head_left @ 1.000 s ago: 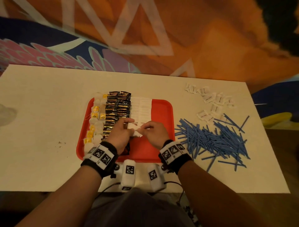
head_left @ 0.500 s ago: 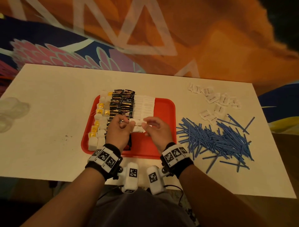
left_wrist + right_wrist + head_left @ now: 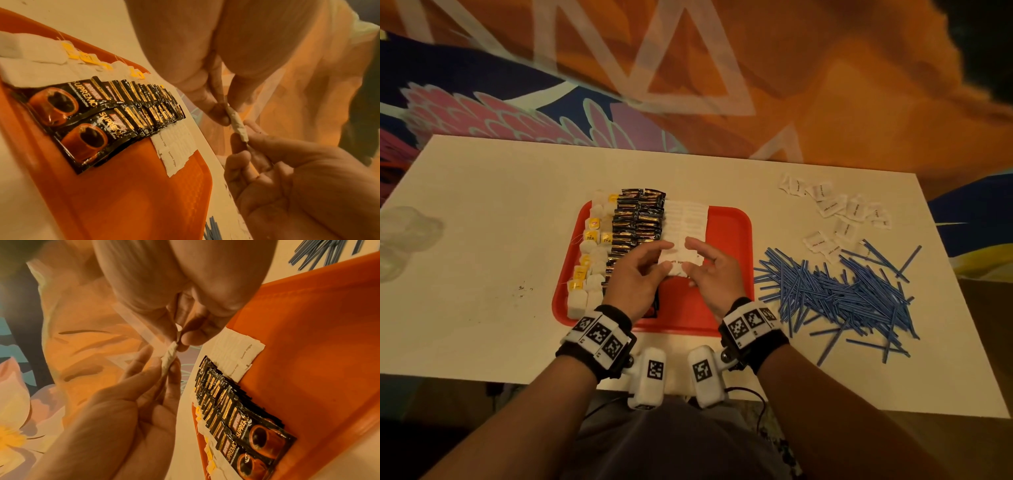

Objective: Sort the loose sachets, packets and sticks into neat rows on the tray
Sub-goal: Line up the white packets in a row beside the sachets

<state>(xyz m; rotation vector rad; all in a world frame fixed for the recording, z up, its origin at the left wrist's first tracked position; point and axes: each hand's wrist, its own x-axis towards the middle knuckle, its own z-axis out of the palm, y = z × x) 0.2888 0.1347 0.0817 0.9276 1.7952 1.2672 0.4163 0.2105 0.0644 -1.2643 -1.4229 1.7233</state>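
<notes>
A red tray holds a row of tea bags, two columns of black coffee sachets and a row of white brown-sugar sachets. Above its middle, my left hand and right hand pinch a white sugar sachet from opposite ends. It is seen edge-on in the wrist views, as the sachet and the sachet. Whether it is one sachet or a thin stack is unclear. Loose white sachets and a heap of blue sticks lie on the table to the right.
The white table carries a crumpled clear plastic piece at its left edge and a few dark crumbs. Patterned orange fabric fills the space beyond the far edge. The tray's right half is bare red.
Both hands have lifted off the tray's near part and moved slightly toward the far side, keeping the white sachet held between them. My head has tilted, shifting the view.
</notes>
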